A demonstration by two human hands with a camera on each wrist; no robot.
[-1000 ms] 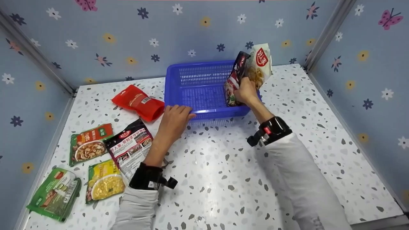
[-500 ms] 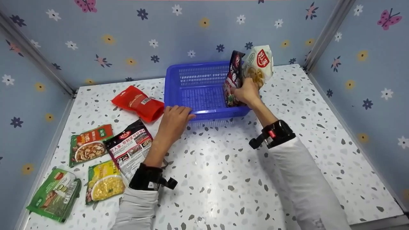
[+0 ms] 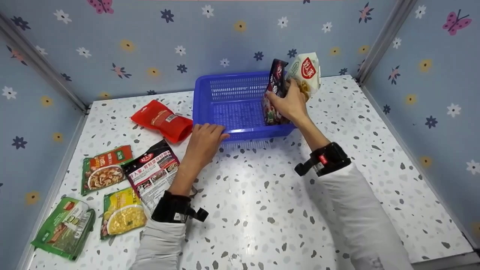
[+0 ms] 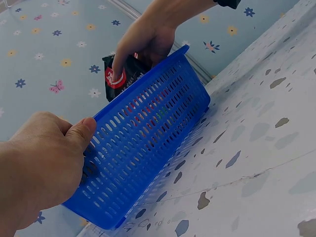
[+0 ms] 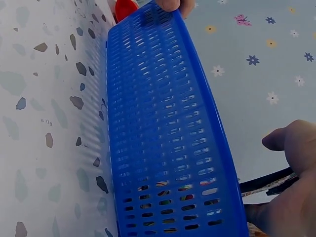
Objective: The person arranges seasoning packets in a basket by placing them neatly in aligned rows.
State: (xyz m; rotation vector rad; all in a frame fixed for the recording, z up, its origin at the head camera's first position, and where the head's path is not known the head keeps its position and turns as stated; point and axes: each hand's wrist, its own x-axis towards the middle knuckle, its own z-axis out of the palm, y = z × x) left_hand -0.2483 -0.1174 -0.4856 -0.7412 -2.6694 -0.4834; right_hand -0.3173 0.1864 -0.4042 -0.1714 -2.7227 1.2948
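My left hand point(image 3: 206, 140) grips the near left rim of a blue plastic basket point(image 3: 243, 131), its thumb point(image 4: 85, 129) showing at the rim in the left wrist view. At the basket's right end, a dark food packet point(image 3: 275, 82) stands upright beside a white food packet point(image 3: 309, 71), which leans right. My right hand point(image 3: 290, 103) straddles the dark packet's upper part, thumb on its left and fingers toward the white one. In the right wrist view, the right thumb point(image 5: 274, 140) is spread away from the packet edge.
Left of the basket lies a red pouch point(image 3: 163, 120). Nearer are a dark-topped printed packet point(image 3: 153, 172), an orange-green packet point(image 3: 107, 170), a yellow packet point(image 3: 123, 213) and a green packet point(image 3: 65, 227). Patterned walls point(image 3: 232, 37) border the speckled table point(image 3: 255, 210).
The dark packet has gone from leaning right to more upright. My right hand has risen along it, its thumb higher and wider. My left hand stays on the rim.
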